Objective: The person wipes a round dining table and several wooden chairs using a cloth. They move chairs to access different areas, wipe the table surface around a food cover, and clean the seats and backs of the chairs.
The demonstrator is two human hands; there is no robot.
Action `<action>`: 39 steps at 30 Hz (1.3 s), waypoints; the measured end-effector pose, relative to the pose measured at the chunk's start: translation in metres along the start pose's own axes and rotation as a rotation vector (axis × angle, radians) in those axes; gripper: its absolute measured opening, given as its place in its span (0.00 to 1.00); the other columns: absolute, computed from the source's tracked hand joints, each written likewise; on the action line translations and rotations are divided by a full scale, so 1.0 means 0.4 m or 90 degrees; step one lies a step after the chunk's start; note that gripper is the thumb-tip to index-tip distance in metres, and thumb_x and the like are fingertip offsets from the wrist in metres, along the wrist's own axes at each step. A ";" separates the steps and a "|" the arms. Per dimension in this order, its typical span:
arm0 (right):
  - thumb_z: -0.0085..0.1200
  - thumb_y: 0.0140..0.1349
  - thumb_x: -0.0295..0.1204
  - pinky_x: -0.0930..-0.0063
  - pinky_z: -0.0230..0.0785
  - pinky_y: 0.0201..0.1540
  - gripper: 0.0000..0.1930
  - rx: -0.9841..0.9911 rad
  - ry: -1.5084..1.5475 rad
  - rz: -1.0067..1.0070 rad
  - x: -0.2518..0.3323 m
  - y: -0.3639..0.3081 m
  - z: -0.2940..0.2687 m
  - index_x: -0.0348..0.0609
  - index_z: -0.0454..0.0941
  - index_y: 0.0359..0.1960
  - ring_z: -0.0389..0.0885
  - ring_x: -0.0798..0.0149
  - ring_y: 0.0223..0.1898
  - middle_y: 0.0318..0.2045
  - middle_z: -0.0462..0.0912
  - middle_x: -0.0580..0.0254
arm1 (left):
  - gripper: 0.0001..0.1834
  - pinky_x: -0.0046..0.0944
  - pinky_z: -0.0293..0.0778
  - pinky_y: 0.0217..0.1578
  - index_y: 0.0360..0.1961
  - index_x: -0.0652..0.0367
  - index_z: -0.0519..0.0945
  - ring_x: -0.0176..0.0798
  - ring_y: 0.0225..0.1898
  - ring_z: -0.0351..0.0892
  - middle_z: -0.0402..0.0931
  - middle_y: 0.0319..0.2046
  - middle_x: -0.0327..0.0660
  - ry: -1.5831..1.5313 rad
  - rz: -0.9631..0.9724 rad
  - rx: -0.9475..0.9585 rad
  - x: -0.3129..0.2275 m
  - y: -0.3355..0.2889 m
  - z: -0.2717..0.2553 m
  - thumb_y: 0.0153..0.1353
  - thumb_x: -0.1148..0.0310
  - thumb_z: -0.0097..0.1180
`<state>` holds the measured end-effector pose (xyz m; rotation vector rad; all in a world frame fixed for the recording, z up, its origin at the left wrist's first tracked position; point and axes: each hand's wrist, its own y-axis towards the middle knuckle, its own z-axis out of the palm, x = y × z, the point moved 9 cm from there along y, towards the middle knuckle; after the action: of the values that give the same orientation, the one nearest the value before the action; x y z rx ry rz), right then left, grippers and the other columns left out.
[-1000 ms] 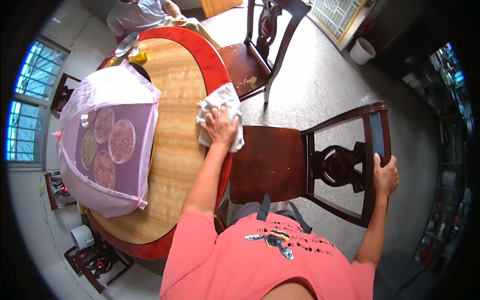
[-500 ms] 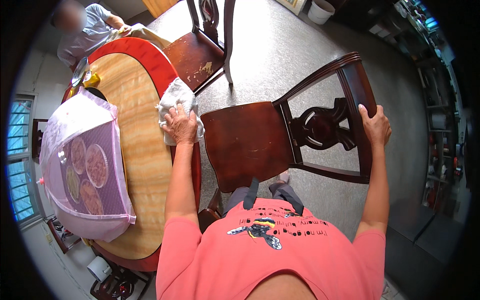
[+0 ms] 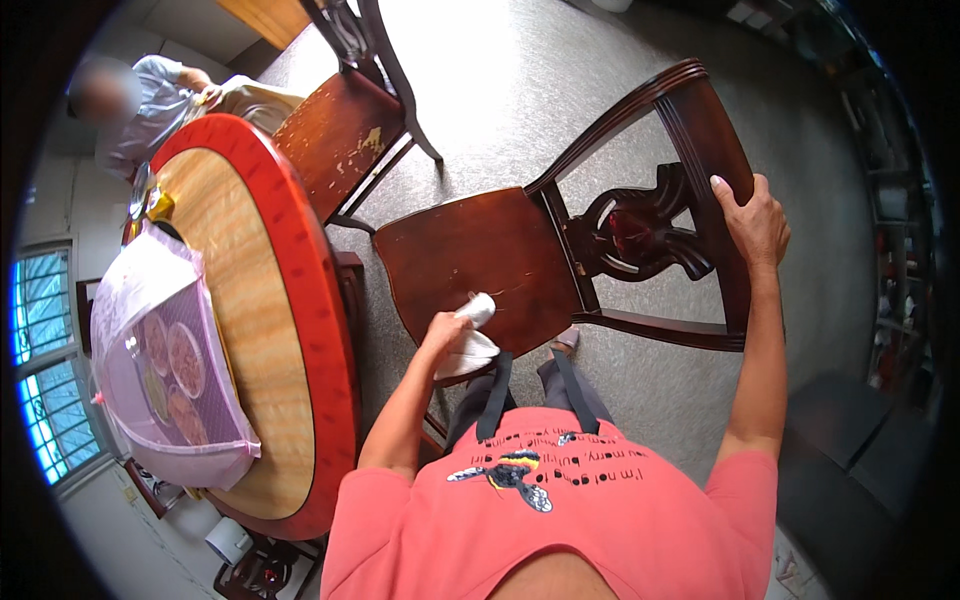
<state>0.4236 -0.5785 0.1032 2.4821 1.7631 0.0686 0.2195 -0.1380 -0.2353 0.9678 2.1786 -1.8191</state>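
Note:
A dark red wooden chair stands in front of me, its seat to the left and its carved back to the right. My right hand is wrapped round the top rail of the chair back. Over the near left part of the seat, my left hand is closed on a white cloth. The cloth is bunched, one end sticking up past the fingers and the rest hanging below them. Whether it touches the seat I cannot tell.
At left is a round table with a red rim, bearing a pink mesh food cover over several plates. A second wooden chair with a worn seat stands beyond. A person sits at the far left. Dark shelves line the right.
My left hand has lifted the cloth off the table's rim and brought it right and nearer, over the chair seat. My right hand keeps its hold on the chair back.

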 end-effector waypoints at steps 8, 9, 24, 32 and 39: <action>0.49 0.52 0.62 0.56 0.71 0.43 0.36 -0.005 0.060 -0.020 -0.053 0.044 0.068 0.40 0.71 0.49 0.80 0.47 0.41 0.37 0.81 0.47 | 0.14 0.44 0.72 0.28 0.34 0.51 0.81 0.49 0.28 0.73 0.75 0.26 0.46 0.214 0.467 -0.113 -0.251 0.387 0.211 0.45 0.63 0.54; 0.50 0.52 0.61 0.57 0.71 0.43 0.35 -0.004 0.080 -0.026 -0.048 0.051 0.070 0.41 0.72 0.48 0.80 0.48 0.39 0.36 0.81 0.49 | 0.15 0.46 0.73 0.30 0.37 0.48 0.81 0.52 0.31 0.73 0.75 0.29 0.46 0.381 0.604 -0.219 -0.310 0.423 0.227 0.45 0.62 0.55; 0.54 0.50 0.59 0.63 0.73 0.40 0.34 -0.053 0.100 -0.030 -0.142 0.100 0.192 0.41 0.73 0.47 0.83 0.56 0.35 0.32 0.83 0.55 | 0.28 0.43 0.72 0.48 0.57 0.31 0.69 0.44 0.51 0.73 0.74 0.47 0.43 0.591 0.206 -0.084 -0.486 0.510 0.418 0.53 0.64 0.51; 0.54 0.51 0.58 0.64 0.74 0.39 0.32 -0.066 0.048 -0.026 -0.155 0.090 0.191 0.44 0.73 0.48 0.83 0.57 0.33 0.32 0.83 0.55 | 0.20 0.51 0.75 0.38 0.47 0.43 0.76 0.53 0.46 0.73 0.73 0.44 0.47 0.443 0.120 -0.479 -0.513 0.439 0.092 0.51 0.61 0.49; 0.53 0.52 0.58 0.69 0.76 0.37 0.33 -0.087 0.081 -0.051 -0.159 0.091 0.213 0.44 0.72 0.50 0.83 0.60 0.32 0.33 0.82 0.55 | 0.35 0.66 0.50 0.57 0.61 0.39 0.61 0.61 0.61 0.54 0.55 0.61 0.49 0.644 0.075 -0.408 -0.443 0.616 0.263 0.46 0.59 0.50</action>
<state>0.4446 -0.6550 0.0234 2.3561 1.8369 0.3351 0.4646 -0.2877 -0.3798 1.9993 2.7827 -0.4316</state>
